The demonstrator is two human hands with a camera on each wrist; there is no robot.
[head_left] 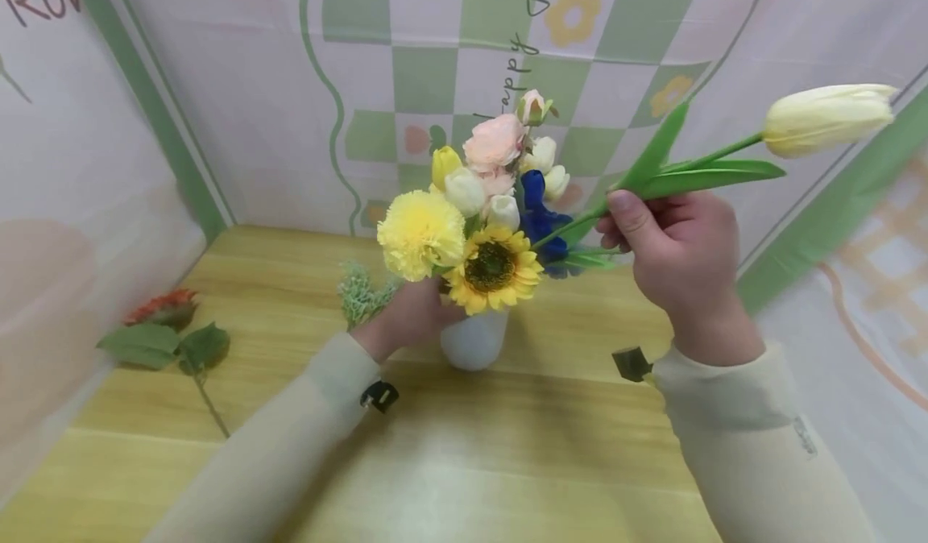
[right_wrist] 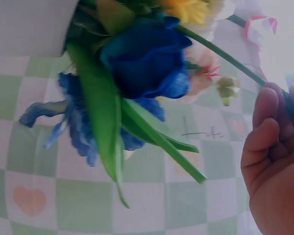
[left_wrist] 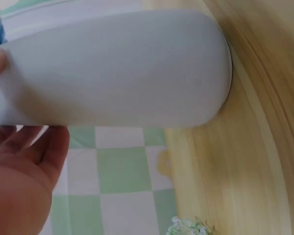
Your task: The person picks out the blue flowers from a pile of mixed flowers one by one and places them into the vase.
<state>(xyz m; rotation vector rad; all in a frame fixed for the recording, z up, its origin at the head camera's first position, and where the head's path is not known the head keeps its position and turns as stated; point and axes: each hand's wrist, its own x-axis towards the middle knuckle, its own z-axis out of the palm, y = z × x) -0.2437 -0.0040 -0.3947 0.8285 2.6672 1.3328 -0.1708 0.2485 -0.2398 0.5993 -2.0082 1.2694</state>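
A white vase stands upright on the table, filled with artificial flowers. Among them are a yellow carnation, a sunflower, pink blooms and blue flowers. My left hand grips the vase near its top; the left wrist view shows thumb and fingers on opposite sides of the vase wall. My right hand pinches the green stem of a pale yellow tulip beside the bouquet. The tulip's head points right, and its stem slants down toward the sunflower.
An orange-red flower with green leaves lies at the table's left. A pale green sprig shows behind my left wrist. Fabric sheets with a green check pattern enclose the wooden table at back and sides.
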